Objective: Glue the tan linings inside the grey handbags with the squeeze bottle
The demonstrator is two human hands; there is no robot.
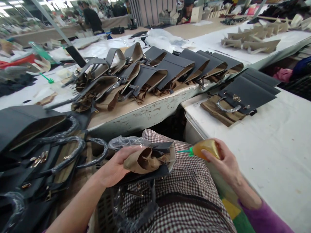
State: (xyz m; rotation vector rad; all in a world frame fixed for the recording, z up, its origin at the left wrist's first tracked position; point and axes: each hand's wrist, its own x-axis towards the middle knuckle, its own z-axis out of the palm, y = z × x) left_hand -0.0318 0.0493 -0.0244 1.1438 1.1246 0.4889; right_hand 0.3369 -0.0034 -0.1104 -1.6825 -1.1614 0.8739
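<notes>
My left hand [116,166] is closed round a dark handbag [155,161] lying on my lap, its fingers gripping the folded tan lining at the bag's mouth. My right hand [224,161] grips a yellow squeeze bottle of glue [206,148]. The bottle's green nozzle [185,151] points left toward the bag's open edge, a short gap away. A checked apron [191,184] covers my lap under the bag.
Several dark bags with tan linings [155,76] lie in rows on the worn bench ahead. A pile of bags with wrapped handles [41,152] sits at my left. One flat bag [243,97] rests on the white table [279,145] at my right. People work at far benches.
</notes>
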